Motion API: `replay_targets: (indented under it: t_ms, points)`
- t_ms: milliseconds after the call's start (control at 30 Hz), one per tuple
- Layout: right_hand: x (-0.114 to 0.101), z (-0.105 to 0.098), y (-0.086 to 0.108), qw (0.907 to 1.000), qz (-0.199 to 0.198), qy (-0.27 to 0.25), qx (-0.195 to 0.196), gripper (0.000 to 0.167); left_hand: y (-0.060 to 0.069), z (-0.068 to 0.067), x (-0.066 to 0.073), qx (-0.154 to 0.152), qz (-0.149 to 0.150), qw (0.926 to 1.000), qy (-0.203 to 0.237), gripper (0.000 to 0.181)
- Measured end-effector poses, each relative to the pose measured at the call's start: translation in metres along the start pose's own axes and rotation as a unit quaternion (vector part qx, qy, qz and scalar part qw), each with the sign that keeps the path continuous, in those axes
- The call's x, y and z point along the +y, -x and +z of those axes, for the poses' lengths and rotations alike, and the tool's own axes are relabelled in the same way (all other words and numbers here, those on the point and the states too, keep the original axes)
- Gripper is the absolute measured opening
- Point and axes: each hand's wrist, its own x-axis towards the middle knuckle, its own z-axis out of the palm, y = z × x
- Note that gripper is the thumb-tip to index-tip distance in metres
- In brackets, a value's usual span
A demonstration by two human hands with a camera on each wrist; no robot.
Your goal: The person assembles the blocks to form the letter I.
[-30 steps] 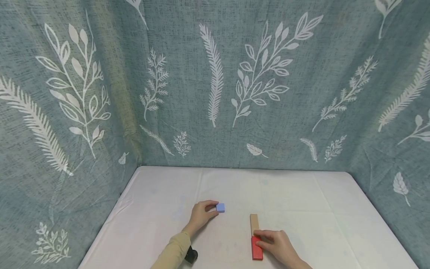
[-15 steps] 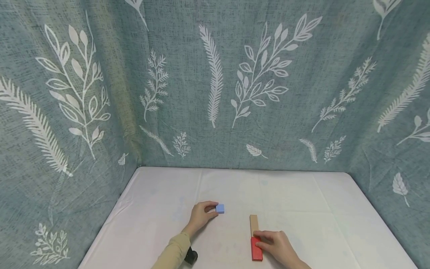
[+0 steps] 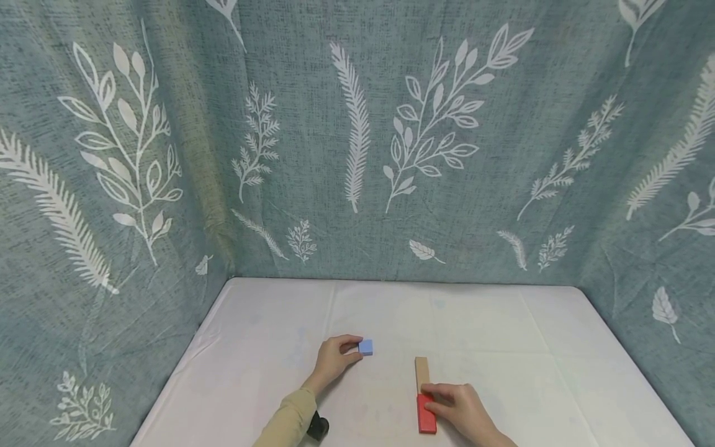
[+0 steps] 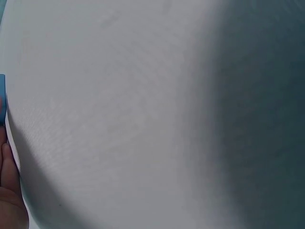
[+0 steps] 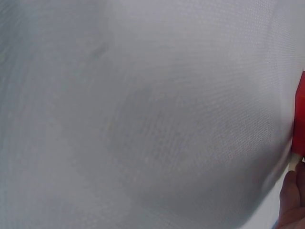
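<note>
My left hand pinches a small light-blue block between thumb and fingers, left of the table's middle. In the left wrist view only a sliver of the blue block and part of the hand show at the edge. To the right, my right hand holds a long red block by its upper part. A natural-wood block lies beyond it, end to end with the red one; fingertips cover part of where they meet. The right wrist view catches the red block at its edge.
A white cloth covers the table. Green-blue curtains with white leaf prints stand behind it and at both sides. A black object, partly hidden, sits by the left sleeve.
</note>
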Motion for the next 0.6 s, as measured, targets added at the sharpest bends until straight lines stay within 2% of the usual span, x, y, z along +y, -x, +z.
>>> replay_targets:
  t_ms: [233,433,600]
  points:
    - [0.0017,0.0002,-0.0001,0.9998,-0.012,0.015,0.011,0.033,-0.0005,-0.0007,0.0003,-0.003,-0.002,1.0000,-0.003,0.031]
    - [0.0027,0.0008,-0.0002,0.9997,-0.017,0.016,0.012,0.033,-0.0007,-0.0033,0.0013,-0.009,0.008,0.9998,-0.017,0.030]
    - [0.0024,0.0004,-0.0002,0.9996,-0.020,0.014,0.012,0.033,-0.0031,-0.0061,0.0029,-0.011,-0.006,0.9999,-0.007,0.030]
